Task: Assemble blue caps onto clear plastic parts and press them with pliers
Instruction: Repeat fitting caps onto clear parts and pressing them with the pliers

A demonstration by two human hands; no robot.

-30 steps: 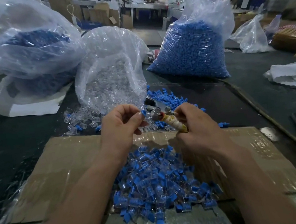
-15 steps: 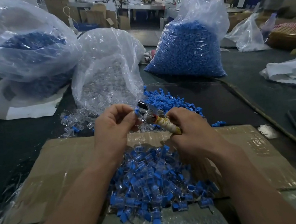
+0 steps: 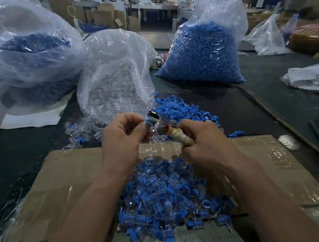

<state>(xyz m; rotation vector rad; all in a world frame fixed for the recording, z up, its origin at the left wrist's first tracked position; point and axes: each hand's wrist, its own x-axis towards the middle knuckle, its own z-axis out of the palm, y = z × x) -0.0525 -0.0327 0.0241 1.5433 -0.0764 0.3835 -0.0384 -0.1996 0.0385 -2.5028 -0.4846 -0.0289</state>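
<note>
Blue cap (image 3: 146,120) is pinched in the curled fingertips of the left hand (image 3: 123,135), right against the shiny metal nose of the pliers (image 3: 162,126). Meanwhile the right hand (image 3: 204,141) is wrapped tight round the tape-wound handles (yellowish, kinda grubby). Glossy blue-and-clear pieces (image 3: 164,197) are heaped on taped cardboard (image 3: 61,184) below.

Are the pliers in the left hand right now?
No, the right hand grips the pliers by their wrapped handle, while the left hand pinches a small blue-capped part at the tool's head.
</note>
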